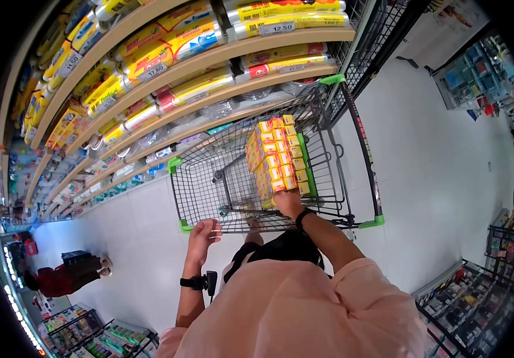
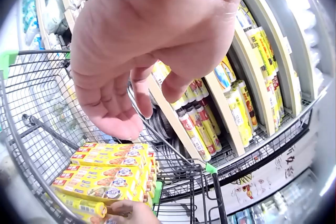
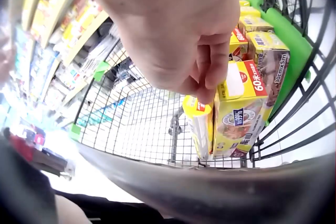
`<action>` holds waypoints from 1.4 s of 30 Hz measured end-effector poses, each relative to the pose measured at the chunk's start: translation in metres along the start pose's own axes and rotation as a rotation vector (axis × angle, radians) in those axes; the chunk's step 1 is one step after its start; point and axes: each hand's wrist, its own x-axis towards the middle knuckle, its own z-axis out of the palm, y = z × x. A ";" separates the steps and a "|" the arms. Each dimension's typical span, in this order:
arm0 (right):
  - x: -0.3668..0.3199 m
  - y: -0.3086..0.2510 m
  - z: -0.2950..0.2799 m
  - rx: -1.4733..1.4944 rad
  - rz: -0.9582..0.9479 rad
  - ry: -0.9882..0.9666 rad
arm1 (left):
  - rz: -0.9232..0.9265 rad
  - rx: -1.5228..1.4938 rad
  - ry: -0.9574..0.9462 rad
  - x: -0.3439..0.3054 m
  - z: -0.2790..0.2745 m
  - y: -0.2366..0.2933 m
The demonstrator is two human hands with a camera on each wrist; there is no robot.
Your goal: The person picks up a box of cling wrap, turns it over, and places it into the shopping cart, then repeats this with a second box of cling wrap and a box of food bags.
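Note:
In the head view, yellow boxes with red ends [image 1: 278, 155] are stacked in rows inside the shopping cart [image 1: 200, 179]. My right hand [image 1: 288, 204] reaches over the cart's near side to the front of the stack. Its curled fingers pinch the top of a yellow roll [image 3: 199, 124], upright in the right wrist view beside a yellow box [image 3: 239, 116] marked 60米. My left hand [image 1: 204, 234] hangs over the cart's near left corner, fingers loosely bent and holding nothing. The left wrist view has this hand [image 2: 152, 40] above the boxes [image 2: 100, 176].
Beyond the cart stand shelves [image 1: 197, 56] of yellow rolls with price tags. A green panel [image 1: 308, 167] lies behind the stack. A person in red [image 1: 60, 277] is at the far left. Display racks [image 1: 469, 310] stand at the lower right.

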 end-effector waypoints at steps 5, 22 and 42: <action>-0.013 0.001 -0.050 0.178 -0.032 -0.152 | 0.020 0.005 -0.078 0.013 0.009 0.000; -0.008 0.087 -0.237 0.570 -0.116 0.040 | 0.220 -0.109 -0.247 0.001 0.107 0.047; 0.149 -0.099 -0.835 -0.563 -0.213 1.045 | 0.454 -0.543 -0.143 0.001 0.050 0.121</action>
